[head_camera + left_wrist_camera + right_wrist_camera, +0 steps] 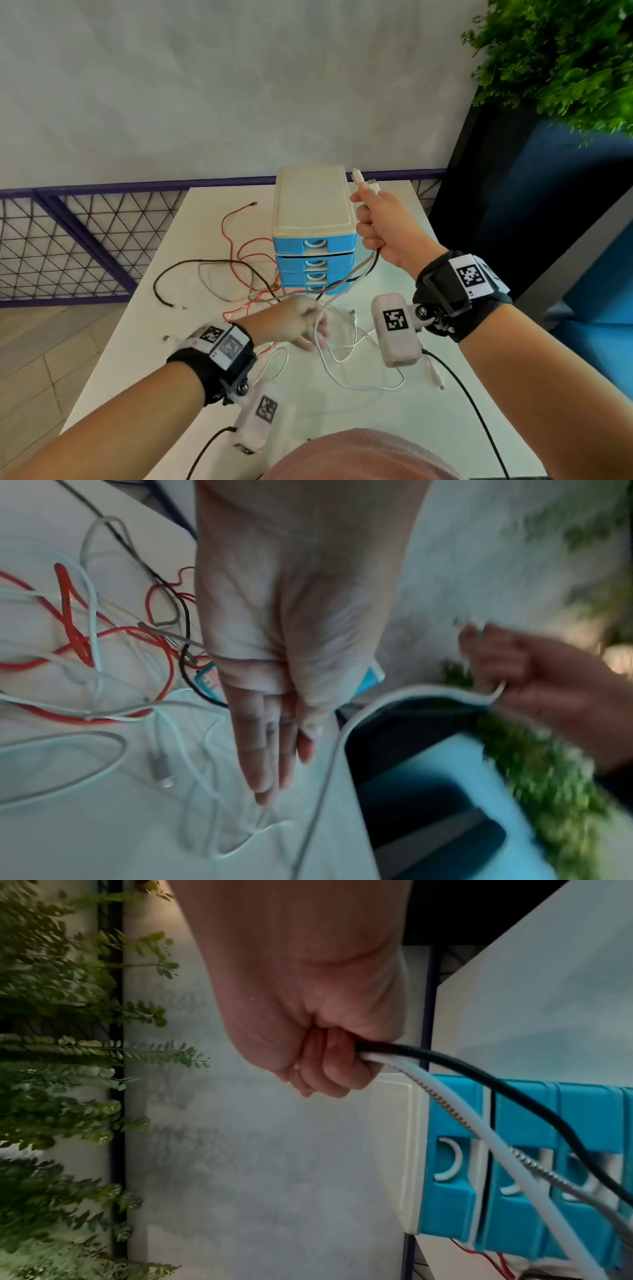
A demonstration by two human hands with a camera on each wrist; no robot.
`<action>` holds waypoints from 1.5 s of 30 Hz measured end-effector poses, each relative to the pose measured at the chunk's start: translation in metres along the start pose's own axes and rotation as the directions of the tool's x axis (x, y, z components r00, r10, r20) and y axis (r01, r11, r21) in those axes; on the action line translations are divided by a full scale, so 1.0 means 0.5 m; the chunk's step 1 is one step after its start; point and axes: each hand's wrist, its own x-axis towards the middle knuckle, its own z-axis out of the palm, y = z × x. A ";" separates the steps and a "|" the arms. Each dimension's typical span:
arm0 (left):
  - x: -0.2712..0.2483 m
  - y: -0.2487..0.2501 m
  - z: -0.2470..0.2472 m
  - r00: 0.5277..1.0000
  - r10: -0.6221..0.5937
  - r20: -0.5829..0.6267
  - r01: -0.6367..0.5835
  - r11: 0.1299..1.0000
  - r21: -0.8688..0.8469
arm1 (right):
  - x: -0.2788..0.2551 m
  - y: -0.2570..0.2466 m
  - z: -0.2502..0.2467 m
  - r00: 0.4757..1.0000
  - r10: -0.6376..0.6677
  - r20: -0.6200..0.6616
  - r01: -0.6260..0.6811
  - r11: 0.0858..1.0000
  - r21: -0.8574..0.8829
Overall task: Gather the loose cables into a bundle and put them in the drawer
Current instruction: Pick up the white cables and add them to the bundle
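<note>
Beside the plastic drawer unit, right hand fingers fisted round smooth and braided cables; left hand fingers straight.

held cables: one black, one white and one braided silver, gathered together and raised beside the top of the drawer unit; white plug ends stick up above the grip, the rest slants down toward the table.
red cable: thin, looped loosely on the table left of the drawer unit, tangled with the others.
dark cable: one wide loop on the table, farther left.
white cables: slack loops on the table in front of the unit.
drawer unit: cream casing, upright, a stack of blue drawers with recessed white handles; all look pushed in.
</note>
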 end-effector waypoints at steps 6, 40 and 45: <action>0.065 -0.098 0.044 0.977 -0.052 0.206 -0.155 0.492 0.857 | -0.010 -0.020 -0.010 0.997 -0.034 0.065 0.041 0.993 -0.107; -0.102 0.133 -0.139 0.696 0.373 -0.613 -0.454 0.891 0.026 | 0.007 0.013 0.023 0.994 0.019 0.110 -0.036 0.987 0.156; -0.099 0.148 -0.092 0.720 0.503 -0.477 -0.484 0.858 0.174 | -0.003 0.033 0.077 0.940 0.045 0.339 -0.182 0.904 0.387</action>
